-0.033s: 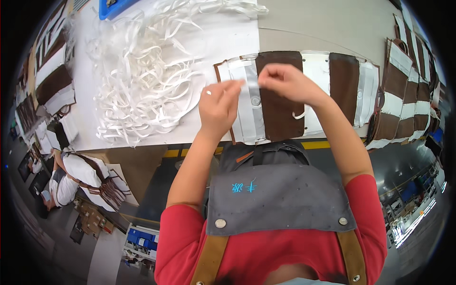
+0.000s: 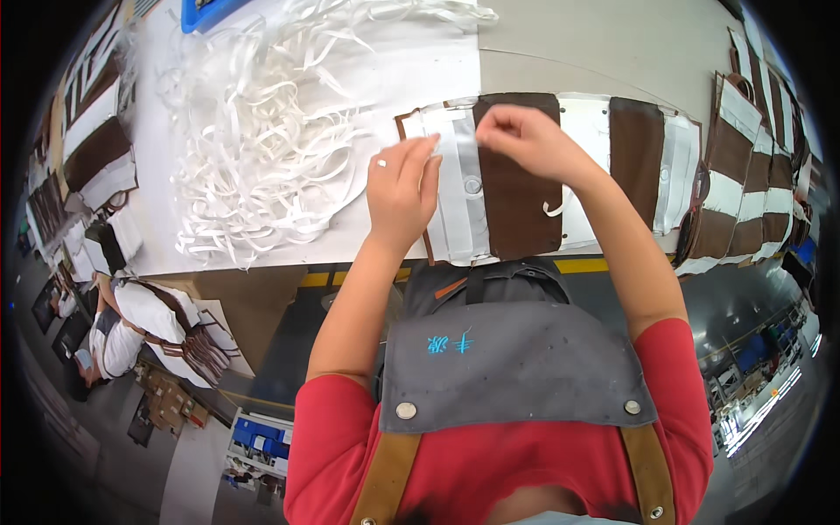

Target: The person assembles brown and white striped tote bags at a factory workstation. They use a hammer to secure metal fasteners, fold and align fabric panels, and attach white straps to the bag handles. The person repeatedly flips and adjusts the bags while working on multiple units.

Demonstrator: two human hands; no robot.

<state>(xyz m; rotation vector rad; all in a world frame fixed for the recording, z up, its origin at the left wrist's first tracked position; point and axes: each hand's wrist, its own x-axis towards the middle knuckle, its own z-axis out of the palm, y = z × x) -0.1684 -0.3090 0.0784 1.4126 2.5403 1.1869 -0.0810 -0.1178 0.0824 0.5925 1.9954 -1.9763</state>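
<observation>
A brown-and-white striped fabric panel (image 2: pixel 516 210) lies flat on the white table (image 2: pixel 157 219) in front of me. A translucent strip (image 2: pixel 468 210) with a round snap runs down its left white band. My right hand (image 2: pixel 525 140) pinches the top end of that strip between thumb and fingers. My left hand (image 2: pixel 402 188) lies back-up on the panel's left edge, fingertips touching the white band beside the strip. Its fingers hide whether it pinches anything.
A big loose heap of white strips (image 2: pixel 262 131) covers the table to the left. More striped panels (image 2: pixel 744 184) are stacked at the right. A blue tray (image 2: pixel 210 10) sits at the far edge. Another person (image 2: pixel 131 324) sits low at the left.
</observation>
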